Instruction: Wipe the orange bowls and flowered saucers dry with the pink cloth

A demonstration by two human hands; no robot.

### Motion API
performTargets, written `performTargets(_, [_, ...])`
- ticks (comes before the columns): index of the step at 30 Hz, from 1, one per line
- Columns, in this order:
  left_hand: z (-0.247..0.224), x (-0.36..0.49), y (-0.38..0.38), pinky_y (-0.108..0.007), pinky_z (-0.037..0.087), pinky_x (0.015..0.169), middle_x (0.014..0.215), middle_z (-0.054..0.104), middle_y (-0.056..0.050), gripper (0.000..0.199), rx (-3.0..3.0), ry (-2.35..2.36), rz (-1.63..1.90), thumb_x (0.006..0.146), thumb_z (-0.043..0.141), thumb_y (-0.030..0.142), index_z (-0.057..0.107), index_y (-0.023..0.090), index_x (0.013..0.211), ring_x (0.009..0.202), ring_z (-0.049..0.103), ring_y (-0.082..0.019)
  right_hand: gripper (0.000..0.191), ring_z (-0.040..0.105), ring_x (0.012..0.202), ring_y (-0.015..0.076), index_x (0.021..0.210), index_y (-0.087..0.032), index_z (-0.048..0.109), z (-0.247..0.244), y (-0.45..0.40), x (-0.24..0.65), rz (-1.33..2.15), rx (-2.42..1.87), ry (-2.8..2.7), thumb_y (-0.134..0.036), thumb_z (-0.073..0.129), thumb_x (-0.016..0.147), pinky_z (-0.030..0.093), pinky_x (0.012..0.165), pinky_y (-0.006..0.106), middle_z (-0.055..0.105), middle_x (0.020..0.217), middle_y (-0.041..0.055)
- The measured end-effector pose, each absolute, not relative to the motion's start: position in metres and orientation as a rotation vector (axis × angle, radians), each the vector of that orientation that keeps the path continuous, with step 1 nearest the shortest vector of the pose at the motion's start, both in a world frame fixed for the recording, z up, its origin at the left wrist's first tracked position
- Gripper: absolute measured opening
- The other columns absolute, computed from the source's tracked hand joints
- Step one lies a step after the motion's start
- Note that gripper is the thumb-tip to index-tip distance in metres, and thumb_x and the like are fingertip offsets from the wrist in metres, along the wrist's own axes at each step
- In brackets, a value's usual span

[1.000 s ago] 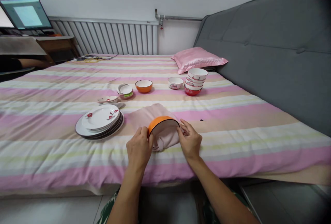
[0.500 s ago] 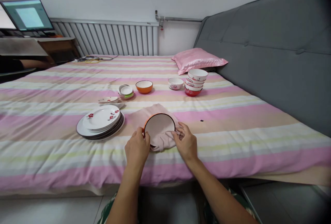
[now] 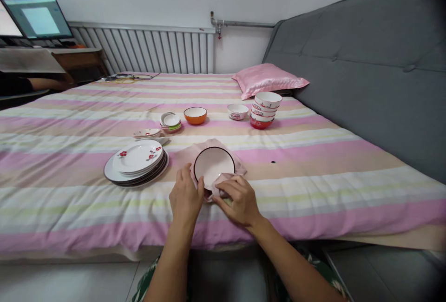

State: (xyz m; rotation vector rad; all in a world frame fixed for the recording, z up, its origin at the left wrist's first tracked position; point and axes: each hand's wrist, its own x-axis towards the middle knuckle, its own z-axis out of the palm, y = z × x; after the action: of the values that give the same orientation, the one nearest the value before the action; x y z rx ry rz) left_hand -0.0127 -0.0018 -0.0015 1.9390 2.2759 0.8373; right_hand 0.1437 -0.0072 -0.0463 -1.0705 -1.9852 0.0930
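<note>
A round bowl (image 3: 213, 165) with a white inside and a dark rim sits on a spread pink cloth (image 3: 205, 144). Its outside is mostly hidden now. At the bowl's near left side is my left hand (image 3: 186, 197), thumb and fingers apart; whether it touches the rim is unclear. My right hand (image 3: 240, 200) pinches a bunched fold of the cloth against the bowl's near right edge. Left of the bowl stands a stack of plates (image 3: 139, 157), the top one white with red flowers.
Behind are small dishes (image 3: 148, 133), stacked small bowls (image 3: 170, 120), an orange bowl (image 3: 195, 116), a white bowl (image 3: 238, 112) and a bowl stack (image 3: 265, 110). A pink pillow (image 3: 268, 80) lies by the grey headboard (image 3: 362, 74). A person's arm (image 3: 49, 83) shows at far left.
The bowl, earlier tilted toward me, lies flatter. My left hand has loosened from its rim. My right hand has moved left and nearer along the edge with the cloth.
</note>
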Motion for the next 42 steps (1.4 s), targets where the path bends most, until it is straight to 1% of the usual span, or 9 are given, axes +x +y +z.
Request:
performTargets(3, [-0.004,-0.014,-0.001,-0.039,0.047,0.091,0.129,0.056,-0.016,0.047,2.184,2.138,0.929,0.086,0.049,0.023,0.045,0.013,0.131,0.114,0.056,-0.028,0.026,0.057,0.093,0.0244,0.103,-0.020,0.066,-0.047,-0.005,0.145,0.078,-1.063,-1.999,-0.033,0.067,0.080,0.047,0.090,0.042,0.072,0.096,0.0051])
performTargets(6, [-0.007,-0.014,0.001,-0.043,0.032,0.110,0.140,0.050,-0.010,0.040,2.534,1.869,0.889,0.084,0.043,0.011,0.058,0.018,0.121,0.136,0.037,-0.027,0.021,0.058,0.094,0.0234,0.104,-0.022,0.067,-0.048,-0.004,0.146,0.060,-1.059,-1.991,-0.022,0.061,0.084,0.047,0.091,0.042,0.073,0.096,0.0044])
performTargets(9, [-0.009,-0.011,0.001,-0.049,0.021,0.114,0.139,0.052,-0.006,0.035,2.685,1.671,0.757,0.082,0.043,0.009,0.066,0.020,0.106,0.141,0.026,-0.028,0.027,0.060,0.093,0.0210,0.104,-0.023,0.068,-0.048,-0.002,0.147,0.040,-1.065,-1.924,-0.012,0.051,0.087,0.050,0.087,0.039,0.073,0.097,0.0042])
performTargets(14, [-0.013,-0.008,-0.002,-0.053,0.020,0.113,0.110,0.070,-0.011,0.030,2.611,1.733,0.566,0.083,0.045,0.012,0.066,0.015,0.104,0.126,0.048,-0.030,0.025,0.062,0.095,0.0193,0.093,-0.023,0.072,-0.049,-0.001,0.148,0.011,-1.093,-1.766,-0.010,0.051,0.087,0.053,0.084,0.034,0.073,0.099,0.0041])
performTargets(18, [-0.013,-0.009,0.000,-0.057,0.019,0.110,0.105,0.070,-0.009,0.028,2.520,1.871,0.535,0.086,0.046,0.015,0.067,0.019,0.104,0.121,0.051,-0.030,0.025,0.065,0.098,0.0188,0.092,-0.023,0.072,-0.052,-0.001,0.150,0.043,-1.129,-1.717,-0.012,0.051,0.087,0.054,0.087,0.033,0.072,0.101,0.0052])
performTargets(23, [-0.007,-0.007,0.003,-0.046,0.035,0.098,0.089,0.071,-0.010,0.021,2.421,1.857,0.493,0.088,0.049,0.022,0.069,0.020,0.085,0.097,0.060,-0.026,0.027,0.067,0.099,0.0167,0.097,-0.022,0.069,-0.052,-0.004,0.148,0.198,-1.119,-1.681,-0.012,0.046,0.088,0.054,0.087,0.029,0.072,0.101,0.0053])
performTargets(32, [-0.012,-0.008,0.002,-0.025,0.042,0.063,0.070,0.065,-0.002,0.024,1.439,1.422,1.287,0.081,0.055,0.039,0.064,0.017,0.077,0.067,0.057,-0.016,0.017,0.069,0.078,0.0164,0.094,-0.020,0.061,-0.051,-0.001,0.147,0.520,-1.228,-1.405,-0.020,0.047,0.084,0.056,0.069,0.026,0.071,0.092,0.0054])
performTargets(37, [-0.008,-0.003,0.000,-0.026,0.045,0.070,0.079,0.069,-0.004,0.034,0.984,1.125,1.446,0.071,0.070,0.042,0.068,0.013,0.086,0.072,0.060,-0.016,0.010,0.067,0.066,0.0158,0.083,-0.021,0.059,-0.047,-0.003,0.147,0.562,-1.300,-1.410,-0.022,0.049,0.079,0.054,0.064,0.026,0.070,0.081,0.0029])
performTargets(42, [-0.003,0.000,0.000,-0.026,0.046,0.078,0.085,0.070,-0.003,0.037,0.721,1.031,1.605,0.060,0.080,0.038,0.071,0.014,0.086,0.080,0.061,-0.014,0.017,0.067,0.069,0.0173,0.091,-0.022,0.062,-0.040,-0.007,0.146,0.548,-1.431,-1.596,-0.033,0.052,0.083,0.050,0.062,0.025,0.071,0.081,0.0019])
